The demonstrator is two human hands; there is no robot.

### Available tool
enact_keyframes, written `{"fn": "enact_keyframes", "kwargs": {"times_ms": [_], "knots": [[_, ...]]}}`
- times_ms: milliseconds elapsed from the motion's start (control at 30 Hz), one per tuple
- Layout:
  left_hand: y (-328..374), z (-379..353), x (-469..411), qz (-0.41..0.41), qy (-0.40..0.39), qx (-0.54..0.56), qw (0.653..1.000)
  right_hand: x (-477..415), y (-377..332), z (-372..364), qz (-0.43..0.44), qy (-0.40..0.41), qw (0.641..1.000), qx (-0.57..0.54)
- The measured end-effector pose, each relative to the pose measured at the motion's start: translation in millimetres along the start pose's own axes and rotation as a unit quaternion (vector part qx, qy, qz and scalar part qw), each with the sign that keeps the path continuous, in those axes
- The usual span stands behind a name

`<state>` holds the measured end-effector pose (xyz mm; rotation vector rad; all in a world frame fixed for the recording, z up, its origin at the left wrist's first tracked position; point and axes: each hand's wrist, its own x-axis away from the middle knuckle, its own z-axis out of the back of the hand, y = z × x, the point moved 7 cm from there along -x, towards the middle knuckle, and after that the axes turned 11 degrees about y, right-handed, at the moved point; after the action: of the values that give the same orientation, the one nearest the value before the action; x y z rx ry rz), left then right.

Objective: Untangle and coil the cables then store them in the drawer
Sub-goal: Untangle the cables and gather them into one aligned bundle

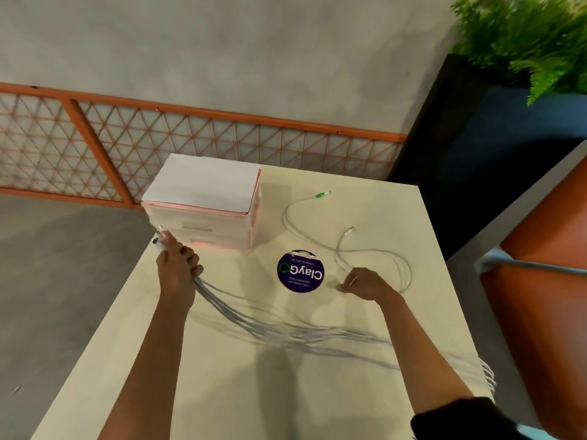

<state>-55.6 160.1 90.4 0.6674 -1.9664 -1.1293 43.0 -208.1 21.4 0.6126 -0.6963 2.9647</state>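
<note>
My left hand (178, 265) grips a bundle of several pale grey cables (286, 331) near their plug ends, which stick out above the fist beside the drawer unit. The bundle runs blurred across the table to the right edge and hangs over it. My right hand (362, 282) rests on the table with fingers curled, pinching a thin white cable (341, 249) that loops on the table, one end with a green plug (321, 195). The small pink and white drawer unit (206, 214) stands at the table's far left, its drawers closed.
The cream table (254, 392) carries a round dark blue sticker (300, 270). An orange lattice railing (190, 134) runs behind it. Orange chairs (546, 281) stand to the right, and a dark planter with a green fern (524, 36) is at the far right.
</note>
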Motion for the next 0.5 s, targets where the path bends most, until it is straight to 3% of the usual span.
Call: {"fn": "enact_keyframes", "kwargs": {"times_ms": [167,500], "knots": [[-1.9,-10.5,-7.0,0.003,-0.009,-0.029,1.000,-49.0,-61.3,-0.3,0.038,0.093,0.993,-0.064],[-19.4,-24.6,-35.1,0.029,-0.016,-0.056,0.998,-161.8,-152.4,-27.3,0.086,0.144,0.985,-0.047]]}}
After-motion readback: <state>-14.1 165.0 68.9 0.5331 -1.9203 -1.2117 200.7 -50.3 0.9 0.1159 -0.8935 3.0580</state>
